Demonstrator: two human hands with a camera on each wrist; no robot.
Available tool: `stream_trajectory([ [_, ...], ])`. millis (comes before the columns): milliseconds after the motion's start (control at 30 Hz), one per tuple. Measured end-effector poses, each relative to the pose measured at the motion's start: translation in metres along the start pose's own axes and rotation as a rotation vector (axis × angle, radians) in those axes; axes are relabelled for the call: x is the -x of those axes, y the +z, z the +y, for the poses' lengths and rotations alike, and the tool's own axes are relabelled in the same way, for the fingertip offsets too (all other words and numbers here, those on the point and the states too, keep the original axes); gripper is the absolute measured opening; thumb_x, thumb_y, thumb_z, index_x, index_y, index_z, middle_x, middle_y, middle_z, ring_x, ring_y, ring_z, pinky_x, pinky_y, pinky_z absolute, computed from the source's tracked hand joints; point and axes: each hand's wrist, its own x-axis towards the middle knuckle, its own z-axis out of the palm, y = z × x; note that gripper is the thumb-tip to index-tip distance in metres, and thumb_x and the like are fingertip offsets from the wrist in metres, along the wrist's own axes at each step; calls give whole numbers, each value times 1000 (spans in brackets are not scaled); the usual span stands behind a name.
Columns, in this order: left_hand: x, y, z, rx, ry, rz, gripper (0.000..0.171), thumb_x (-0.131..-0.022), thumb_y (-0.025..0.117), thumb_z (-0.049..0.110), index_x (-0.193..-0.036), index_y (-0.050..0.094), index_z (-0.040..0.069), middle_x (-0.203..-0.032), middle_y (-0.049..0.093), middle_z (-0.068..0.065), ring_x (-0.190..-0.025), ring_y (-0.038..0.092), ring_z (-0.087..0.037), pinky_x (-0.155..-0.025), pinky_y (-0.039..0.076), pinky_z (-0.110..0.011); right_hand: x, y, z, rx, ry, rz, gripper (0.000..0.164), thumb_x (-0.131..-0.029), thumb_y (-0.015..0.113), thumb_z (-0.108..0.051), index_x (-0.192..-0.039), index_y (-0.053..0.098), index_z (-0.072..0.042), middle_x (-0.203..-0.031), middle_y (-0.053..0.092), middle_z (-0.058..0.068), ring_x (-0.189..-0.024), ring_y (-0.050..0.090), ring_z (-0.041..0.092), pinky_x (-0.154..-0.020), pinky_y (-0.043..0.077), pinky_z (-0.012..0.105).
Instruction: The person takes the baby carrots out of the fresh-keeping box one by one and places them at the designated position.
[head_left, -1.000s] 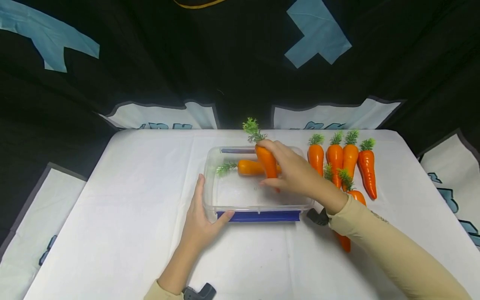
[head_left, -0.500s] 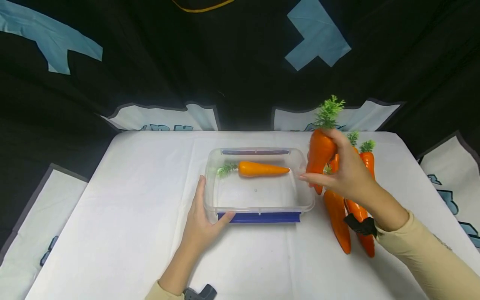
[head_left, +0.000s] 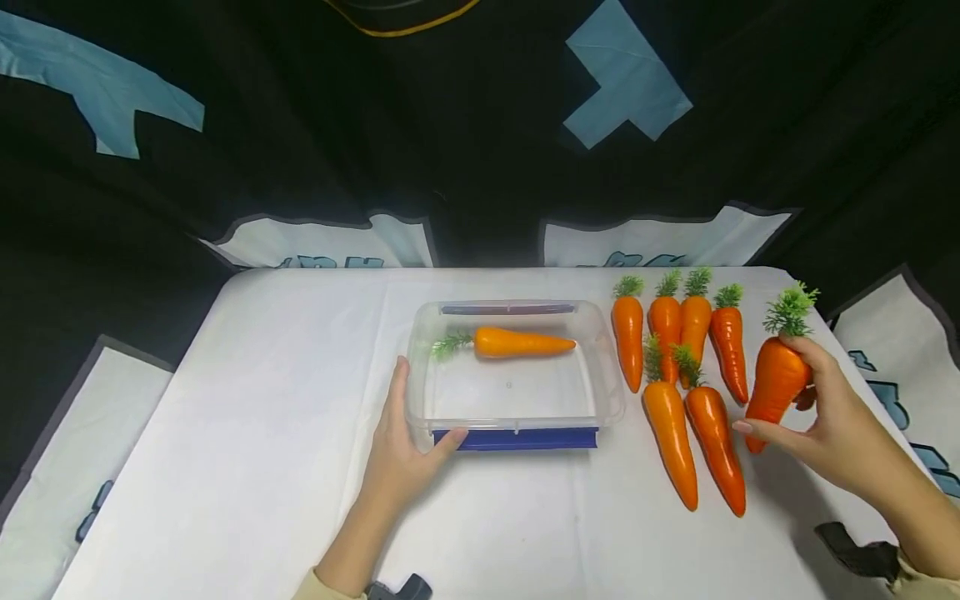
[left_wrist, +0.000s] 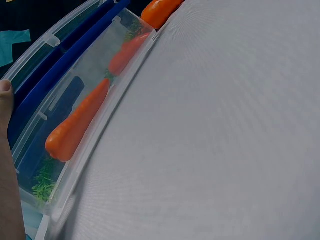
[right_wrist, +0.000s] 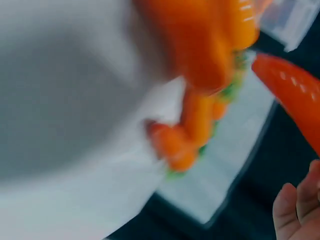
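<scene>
In the head view, my left hand rests at the front left corner of a clear plastic container, fingers straight along its side and thumb at the blue front latch. One orange carrot with a feathery green top lies crosswise inside. At the far right, my right hand holds a redder carrot between thumb and fingers, green top up and tip down. The right wrist view shows part of this held carrot at its right edge.
Several carrots lie to the right of the container: a back row including one carrot close to the container's side, and two in front, one orange and one redder. A white cloth covers the table; a dark curtain hangs behind.
My right hand has carried its carrot from over the container, past the back row, to the far right. The left hand and the carrot inside have stayed in place.
</scene>
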Motion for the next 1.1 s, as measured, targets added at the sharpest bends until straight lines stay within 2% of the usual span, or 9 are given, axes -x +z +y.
stream_trajectory([
  [100,0,0,-1,-1,12,8,112,-79,80,45,-161,6,24,-167,18,-4,-151,27,-32,-118,30,-57,13,-2,18,30,81,-67,117,-63,95,-16,-153,20,-6,-118,48,22,-85,37,-2,-63,35,10],
  [233,1,0,-2,6,7,7,112,-79,80,44,-161,7,22,-167,17,-4,-150,27,-32,-118,30,-58,21,0,34,62,150,-180,117,-66,93,-26,-154,18,-4,-117,48,25,-83,40,9,-57,36,18],
  [400,1,0,-2,19,-28,0,113,-79,80,44,-161,6,27,-167,17,0,-151,27,-31,-119,29,-57,20,4,43,71,168,-293,118,-65,92,-33,-154,20,-4,-118,50,22,-81,42,14,-56,36,23],
  [633,-1,1,-2,16,-17,0,112,-78,80,44,-161,8,23,-167,17,-1,-150,27,-33,-118,29,-60,16,7,49,71,184,-359,117,-65,92,-37,-153,22,-6,-122,51,21,-81,43,17,-57,36,24],
  [900,-1,1,-1,22,-16,3,113,-78,80,44,-161,5,30,-167,17,1,-150,28,-32,-118,30,-58,10,7,54,50,158,-379,113,-68,90,-38,-154,24,-8,-123,51,19,-80,39,11,-56,34,24],
  [1100,0,1,-3,17,-10,5,113,-78,81,44,-161,5,28,-167,18,-1,-150,29,-32,-117,31,-58,5,11,60,40,179,-450,111,-72,87,-41,-157,22,-12,-128,51,21,-84,43,17,-57,40,23],
])
